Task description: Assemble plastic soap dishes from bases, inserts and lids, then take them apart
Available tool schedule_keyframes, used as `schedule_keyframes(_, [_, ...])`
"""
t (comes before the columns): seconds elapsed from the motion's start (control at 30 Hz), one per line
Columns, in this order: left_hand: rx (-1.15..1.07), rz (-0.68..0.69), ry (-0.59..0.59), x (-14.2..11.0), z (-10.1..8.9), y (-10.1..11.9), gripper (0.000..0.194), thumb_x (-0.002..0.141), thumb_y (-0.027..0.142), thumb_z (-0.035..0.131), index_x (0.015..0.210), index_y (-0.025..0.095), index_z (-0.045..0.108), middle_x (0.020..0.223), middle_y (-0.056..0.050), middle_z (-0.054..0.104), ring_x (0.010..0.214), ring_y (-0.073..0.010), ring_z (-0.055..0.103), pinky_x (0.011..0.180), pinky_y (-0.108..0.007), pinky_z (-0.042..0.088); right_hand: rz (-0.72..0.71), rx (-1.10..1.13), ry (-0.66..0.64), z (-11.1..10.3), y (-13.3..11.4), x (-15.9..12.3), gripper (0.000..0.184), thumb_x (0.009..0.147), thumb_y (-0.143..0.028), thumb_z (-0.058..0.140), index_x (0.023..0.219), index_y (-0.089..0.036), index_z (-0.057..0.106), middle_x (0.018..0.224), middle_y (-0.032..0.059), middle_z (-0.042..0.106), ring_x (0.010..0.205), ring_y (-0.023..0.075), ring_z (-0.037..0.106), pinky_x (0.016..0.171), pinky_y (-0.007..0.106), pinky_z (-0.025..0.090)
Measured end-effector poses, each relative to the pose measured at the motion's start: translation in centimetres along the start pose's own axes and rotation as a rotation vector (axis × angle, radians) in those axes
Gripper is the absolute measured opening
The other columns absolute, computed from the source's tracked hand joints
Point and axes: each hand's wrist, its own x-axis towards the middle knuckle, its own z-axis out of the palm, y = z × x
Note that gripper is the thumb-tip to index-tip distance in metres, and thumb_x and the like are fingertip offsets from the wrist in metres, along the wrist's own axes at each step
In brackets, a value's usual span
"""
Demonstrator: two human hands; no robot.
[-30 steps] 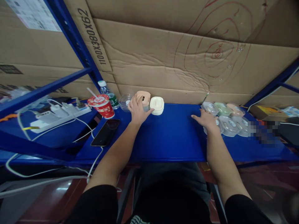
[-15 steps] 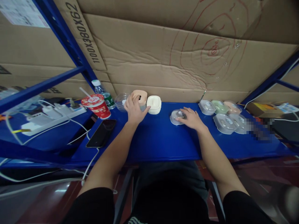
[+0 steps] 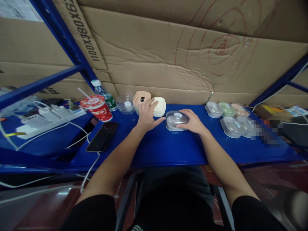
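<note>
A small grey box with a clear lid (image 3: 173, 120) sits on the blue table, a white round piece on its top. My right hand (image 3: 194, 122) grips it by its right side, thumb in front and fingers behind. My left hand (image 3: 147, 118) is open to the left of the box, its thumb stretched towards it. Behind those fingers stands a stack of cream square pieces (image 3: 159, 106). Just left of the stack are peach-coloured pieces (image 3: 139, 98) with a dark slot; my left hand partly hides them. Clear lids (image 3: 124, 100) are piled farther left.
Several lidded boxes (image 3: 231, 127) in grey, green and peach stand on the right. On the left are a red cup with a straw (image 3: 97, 109), a water bottle (image 3: 103, 94), a phone (image 3: 102, 137) and a power strip (image 3: 51, 118). Cardboard (image 3: 144, 48) rises behind the table.
My right hand has brought the lidded grey box leftwards. My left hand has come away from the peach pieces and moved right, towards the box.
</note>
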Motion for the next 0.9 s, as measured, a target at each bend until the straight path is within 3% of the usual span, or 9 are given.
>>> schedule_keyframes(0.1, [-0.141, 0.186, -0.127, -0.1, 0.1, 1.7, 0.075, 0.092, 0.067, 0.063, 0.147, 0.018, 0.057, 0.150, -0.018, 0.062, 0.142, -0.0347, 0.055, 0.121, -0.052, 0.041, -0.048, 0.099, 0.163, 0.1, -1.0, -0.1, 0.084, 0.072, -0.076, 0.081, 0.139, -0.027, 0.068, 0.147, 0.0134, 0.064, 0.137, 0.0343, 0.060, 0.116, 0.053, 0.047])
schedule_keyframes(0.2, [-0.209, 0.241, -0.069, -0.3, -0.1, 2.5, 0.053, 0.103, 0.054, 0.053, 0.140, 0.017, 0.063, 0.147, -0.017, 0.065, 0.136, -0.0292, 0.062, 0.115, -0.048, 0.049, -0.016, 0.172, 0.217, 0.5, -1.9, -0.3, 0.089, 0.070, -0.086, 0.075, 0.135, -0.026, 0.068, 0.138, 0.0136, 0.071, 0.126, 0.0351, 0.068, 0.109, 0.053, 0.054])
schedule_keyframes(0.3, [-0.179, 0.208, 0.024, -0.4, -0.7, 2.1, 0.035, 0.104, 0.042, 0.050, 0.120, 0.020, 0.073, 0.126, -0.013, 0.076, 0.118, -0.0254, 0.072, 0.103, -0.043, 0.056, -0.001, 0.292, 0.242, 1.1, -2.2, -0.4, 0.100, 0.072, -0.094, 0.063, 0.142, -0.023, 0.062, 0.131, 0.0161, 0.074, 0.117, 0.0353, 0.073, 0.100, 0.051, 0.059])
schedule_keyframes(0.4, [-0.169, 0.014, 0.219, -0.2, -1.2, 0.4, 0.025, 0.100, 0.036, 0.054, 0.102, 0.021, 0.075, 0.095, -0.007, 0.079, 0.090, -0.0209, 0.074, 0.087, -0.037, 0.060, 0.014, 0.312, 0.252, 1.5, -1.9, -0.3, 0.100, 0.081, -0.093, 0.053, 0.154, -0.025, 0.051, 0.138, 0.0168, 0.071, 0.107, 0.0320, 0.076, 0.093, 0.049, 0.061])
schedule_keyframes(0.5, [-0.248, -0.313, 0.574, 0.5, -1.5, -3.1, 0.017, 0.096, 0.032, 0.059, 0.093, 0.020, 0.070, 0.082, -0.004, 0.072, 0.073, -0.0167, 0.069, 0.073, -0.032, 0.060, 0.019, 0.198, 0.276, 1.2, -1.4, -0.3, 0.085, 0.087, -0.084, 0.056, 0.150, -0.026, 0.055, 0.138, 0.0148, 0.071, 0.104, 0.0291, 0.076, 0.096, 0.049, 0.060])
schedule_keyframes(0.63, [-0.417, -0.659, 0.850, 1.7, -1.4, -8.7, 0.019, 0.097, 0.029, 0.056, 0.112, 0.019, 0.064, 0.103, -0.007, 0.070, 0.074, -0.0142, 0.071, 0.064, -0.027, 0.061, 0.061, 0.113, 0.366, 0.6, -0.8, -0.2, 0.061, 0.092, -0.070, 0.060, 0.130, -0.022, 0.069, 0.119, 0.0124, 0.078, 0.098, 0.0271, 0.076, 0.096, 0.048, 0.060])
schedule_keyframes(0.77, [-0.515, -0.851, 0.866, 2.0, -0.8, -11.5, 0.038, 0.095, 0.031, 0.061, 0.132, 0.021, 0.058, 0.127, -0.014, 0.066, 0.069, -0.0141, 0.072, 0.059, -0.029, 0.062, 0.099, 0.076, 0.351, 0.5, -0.5, -0.2, 0.051, 0.092, -0.064, 0.060, 0.121, -0.023, 0.073, 0.113, 0.0105, 0.079, 0.099, 0.0276, 0.075, 0.095, 0.047, 0.060])
schedule_keyframes(0.9, [-0.514, -0.869, 0.704, 1.4, -0.3, -11.7, 0.047, 0.096, 0.045, 0.063, 0.131, 0.014, 0.060, 0.107, -0.014, 0.072, 0.073, -0.0193, 0.075, 0.061, -0.032, 0.063, 0.073, 0.070, 0.343, 0.6, -0.4, -0.2, 0.045, 0.093, -0.059, 0.062, 0.117, -0.023, 0.074, 0.111, 0.0089, 0.079, 0.098, 0.0265, 0.075, 0.096, 0.046, 0.060])
